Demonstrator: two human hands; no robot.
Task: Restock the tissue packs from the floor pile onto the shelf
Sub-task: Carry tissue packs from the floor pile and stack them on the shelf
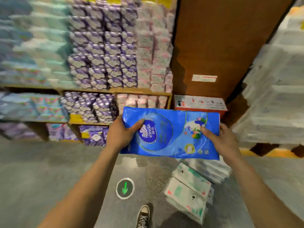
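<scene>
Standing at the bottom edge, a black-and-white sneaker (144, 214) rests on the grey floor (41, 178), just below a round marker with a green arrow (125, 188). To the right of the marker lies the floor pile (189, 191) of white tissue packs with green print, stacked loosely and tilted. Above the pile, both bare forearms reach forward and hold a blue tissue pack (171, 132) in the air, lying wide and roughly level. The left hand (121, 134) has its grip clamped on the pack's left end, thumb laid on the top face beside the white logo. The right hand (220, 139) has its grip clamped on the right end, thumb on top and fingers curled round the edge. Beyond the pack stands the shelf (115, 91), its wooden boards packed with purple packs (102, 63), pink packs (151, 55) and blurred teal ones. A red-and-white box (199, 102) sits against a brown panel (222, 38) to the shelf's right.
</scene>
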